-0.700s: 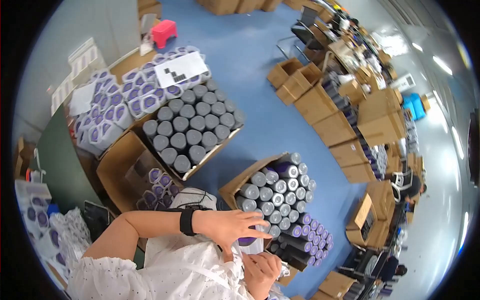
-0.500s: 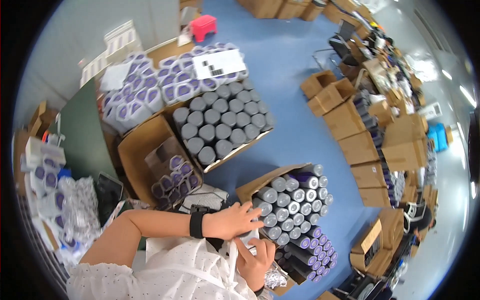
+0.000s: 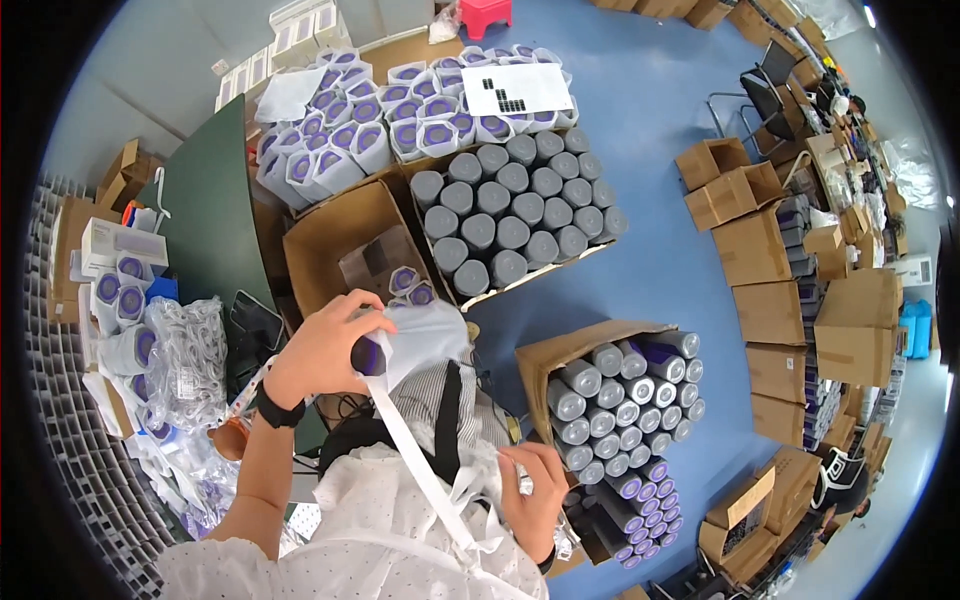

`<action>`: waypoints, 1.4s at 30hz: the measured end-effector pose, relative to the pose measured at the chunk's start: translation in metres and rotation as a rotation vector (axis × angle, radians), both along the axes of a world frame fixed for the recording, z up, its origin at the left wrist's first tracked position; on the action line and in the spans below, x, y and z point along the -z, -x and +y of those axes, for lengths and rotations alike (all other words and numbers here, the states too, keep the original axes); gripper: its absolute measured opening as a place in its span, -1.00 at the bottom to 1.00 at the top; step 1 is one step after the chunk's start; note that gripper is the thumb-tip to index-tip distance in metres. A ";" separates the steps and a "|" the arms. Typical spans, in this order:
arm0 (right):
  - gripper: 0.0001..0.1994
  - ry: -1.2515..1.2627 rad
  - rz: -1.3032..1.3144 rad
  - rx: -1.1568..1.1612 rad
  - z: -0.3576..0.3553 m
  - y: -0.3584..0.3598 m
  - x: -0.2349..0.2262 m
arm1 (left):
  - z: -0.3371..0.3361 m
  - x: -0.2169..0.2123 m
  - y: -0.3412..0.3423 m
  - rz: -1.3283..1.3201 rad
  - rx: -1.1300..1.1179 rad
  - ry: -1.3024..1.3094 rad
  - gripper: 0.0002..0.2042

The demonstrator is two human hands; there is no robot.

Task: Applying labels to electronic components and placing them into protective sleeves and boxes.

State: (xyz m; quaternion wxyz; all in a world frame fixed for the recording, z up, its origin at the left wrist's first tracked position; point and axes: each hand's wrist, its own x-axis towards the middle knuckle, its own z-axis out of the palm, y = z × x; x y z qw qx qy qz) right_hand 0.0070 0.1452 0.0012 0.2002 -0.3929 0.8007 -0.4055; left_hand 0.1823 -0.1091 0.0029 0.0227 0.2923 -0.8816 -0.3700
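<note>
My left hand is closed round a dark cylinder with a purple ring on its end. A loose, whitish plastic sleeve covers the cylinder and trails to the right. I hold it at the near edge of an open carton, where a few sleeved cylinders with purple ends stand. My right hand is by my white clothing with its fingers curled in; whatever they hold, if anything, is hidden. A white strap runs down between my hands.
A box of grey-topped cylinders stands ahead, with sleeved cylinders behind it. Right of me, a tilted carton holds clear-ended cylinders, above purple-ended ones. A green table lies left. Cartons line the far right.
My hands were close together beside the clear-ended cylinders. The left has moved left to the open carton, now with a sleeved cylinder in it; the right stays low. The view has shifted left.
</note>
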 end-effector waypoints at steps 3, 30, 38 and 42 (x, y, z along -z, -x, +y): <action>-0.76 -0.068 -0.120 -0.344 -0.028 0.005 0.007 | -0.005 -0.008 -0.011 -0.035 -0.092 0.256 -0.44; -0.86 -0.006 -0.795 -0.672 -0.074 0.033 -0.015 | -0.014 0.099 -0.034 -0.095 0.031 0.276 -0.32; -0.73 0.331 -1.165 -0.773 -0.042 0.057 -0.029 | -0.037 0.117 -0.058 -0.136 -0.107 0.365 -0.37; -0.64 0.710 -1.380 -0.962 -0.032 0.051 -0.031 | -0.067 0.130 -0.063 -0.165 -0.211 0.387 -0.43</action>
